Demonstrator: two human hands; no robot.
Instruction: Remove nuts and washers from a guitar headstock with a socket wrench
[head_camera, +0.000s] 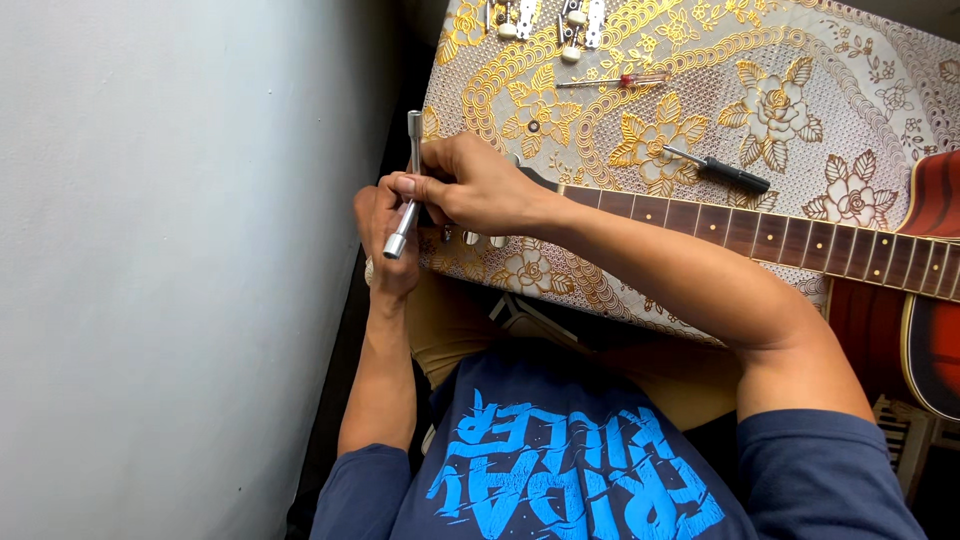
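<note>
The right hand is closed around a metal T-handle socket wrench at the guitar headstock, which both hands mostly hide; the left hand is curled behind it, its hold unclear; the guitar body is cut off at the frame edge.

A silver metal socket wrench stands nearly upright at the guitar headstock, at the table's left edge.
</note>
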